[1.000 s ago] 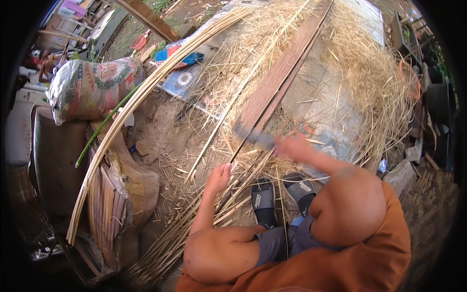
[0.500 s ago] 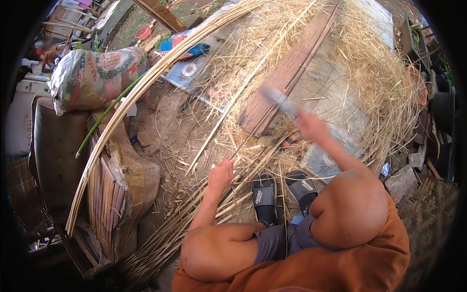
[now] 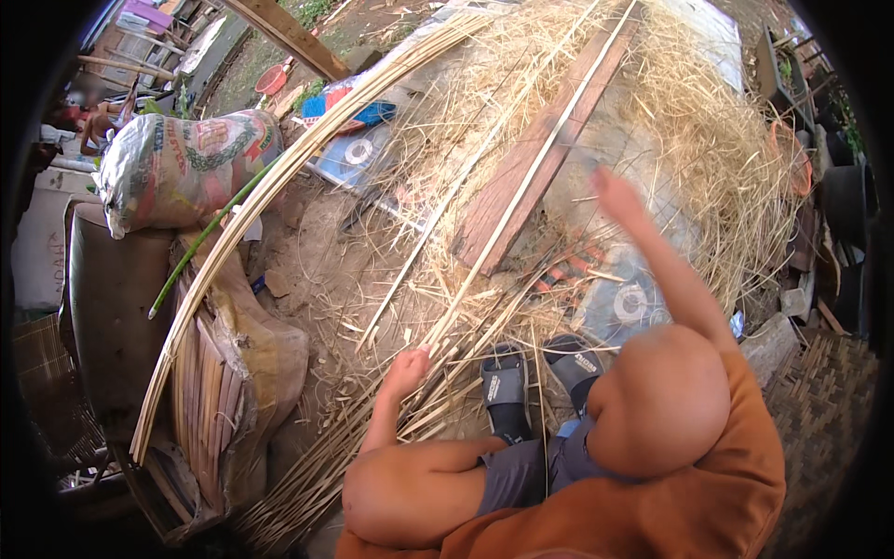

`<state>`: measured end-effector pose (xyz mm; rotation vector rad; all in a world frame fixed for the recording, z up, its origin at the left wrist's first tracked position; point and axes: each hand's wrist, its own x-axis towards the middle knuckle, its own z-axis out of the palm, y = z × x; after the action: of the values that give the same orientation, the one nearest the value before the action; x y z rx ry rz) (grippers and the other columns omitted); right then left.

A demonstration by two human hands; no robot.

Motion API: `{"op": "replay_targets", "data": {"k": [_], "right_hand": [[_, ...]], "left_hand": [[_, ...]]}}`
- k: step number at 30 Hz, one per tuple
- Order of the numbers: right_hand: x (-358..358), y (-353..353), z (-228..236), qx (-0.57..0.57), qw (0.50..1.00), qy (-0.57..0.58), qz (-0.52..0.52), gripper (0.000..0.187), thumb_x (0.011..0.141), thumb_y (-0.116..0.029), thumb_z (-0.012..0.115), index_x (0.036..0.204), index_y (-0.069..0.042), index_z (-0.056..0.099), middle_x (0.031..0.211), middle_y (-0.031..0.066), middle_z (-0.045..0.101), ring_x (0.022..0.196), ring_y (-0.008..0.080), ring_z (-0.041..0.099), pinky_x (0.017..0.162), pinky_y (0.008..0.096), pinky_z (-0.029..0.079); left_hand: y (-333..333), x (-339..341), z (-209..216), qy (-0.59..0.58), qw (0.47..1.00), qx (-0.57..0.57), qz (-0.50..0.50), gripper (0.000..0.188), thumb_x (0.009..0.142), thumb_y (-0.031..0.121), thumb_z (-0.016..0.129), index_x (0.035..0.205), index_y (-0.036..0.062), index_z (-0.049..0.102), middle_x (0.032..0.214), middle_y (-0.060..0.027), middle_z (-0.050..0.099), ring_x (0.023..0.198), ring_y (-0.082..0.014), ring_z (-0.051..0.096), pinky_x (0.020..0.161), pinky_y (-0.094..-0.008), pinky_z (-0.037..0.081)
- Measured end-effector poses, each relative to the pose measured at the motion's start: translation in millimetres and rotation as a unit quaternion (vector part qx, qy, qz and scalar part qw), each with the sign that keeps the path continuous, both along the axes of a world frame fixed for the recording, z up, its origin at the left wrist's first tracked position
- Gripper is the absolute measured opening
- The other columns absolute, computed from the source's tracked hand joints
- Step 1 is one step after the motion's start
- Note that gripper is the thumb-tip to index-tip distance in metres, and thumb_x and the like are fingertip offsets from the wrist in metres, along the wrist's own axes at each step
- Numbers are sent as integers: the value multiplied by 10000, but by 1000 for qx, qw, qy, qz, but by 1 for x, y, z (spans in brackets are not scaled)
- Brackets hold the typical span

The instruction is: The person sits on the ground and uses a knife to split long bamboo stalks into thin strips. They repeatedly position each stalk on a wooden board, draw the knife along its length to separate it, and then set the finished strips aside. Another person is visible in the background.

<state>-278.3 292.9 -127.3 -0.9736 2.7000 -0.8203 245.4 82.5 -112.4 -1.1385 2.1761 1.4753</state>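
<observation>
A long pale bamboo strip lies lengthwise along a brown wooden plank, which slopes away from me. My left hand is closed round the strip's near end, just in front of my left foot. Off the plank's right side, my right hand grips a knife. Motion smears that hand and the grey blade, which is close to the strip about midway up the plank; whether it touches cannot be told.
Bundled bamboo strips arch along the left beside a green stem, a stuffed sack and a worn brown seat. Curly shavings pile up right of the plank. More strips lie by my left leg.
My right hand and the knife have moved farther up the plank. My left hand has drawn back toward me. The strip on the plank looked dark before and now shows pale.
</observation>
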Motion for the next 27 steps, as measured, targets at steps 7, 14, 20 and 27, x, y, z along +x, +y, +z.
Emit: {"op": "replay_targets", "data": {"k": [7, 14, 20, 27], "right_hand": [[110, -16, 2, -19, 987, -37, 153, 424, 992, -453, 470, 1260, -144, 583, 1048, 226, 672, 952, 399, 666, 811, 525, 511], [78, -7, 40, 82, 985, -109, 107, 432, 966, -466, 523, 1266, -160, 575, 1029, 212, 669, 929, 396, 665, 814, 525, 508], [21, 28, -44, -1, 989, -49, 140, 413, 977, -449, 510, 1209, -126, 619, 958, 203, 701, 896, 397, 676, 780, 519, 520], [35, -6, 28, -20, 988, -151, -29, 468, 1007, -472, 451, 1209, -77, 597, 888, 239, 680, 866, 422, 659, 784, 519, 506]], "left_hand": [[-1, -76, 22, 114, 986, 86, 89, 463, 1031, 384, 492, 775, 28, 640, 606, -5, 537, 535, -99, 484, 519, -260, 387], [-2, -43, 28, 36, 993, 81, 79, 446, 1038, 370, 503, 792, 23, 638, 611, 30, 506, 567, -68, 430, 528, -255, 347], [-16, 3, 5, 77, 996, 23, 35, 413, 1024, 326, 509, 802, 1, 633, 674, -5, 549, 646, -100, 488, 611, -278, 423], [-11, 24, 26, 32, 993, -109, 9, 407, 1011, 335, 510, 819, -12, 606, 668, -141, 582, 637, -253, 561, 626, -391, 452]]}}
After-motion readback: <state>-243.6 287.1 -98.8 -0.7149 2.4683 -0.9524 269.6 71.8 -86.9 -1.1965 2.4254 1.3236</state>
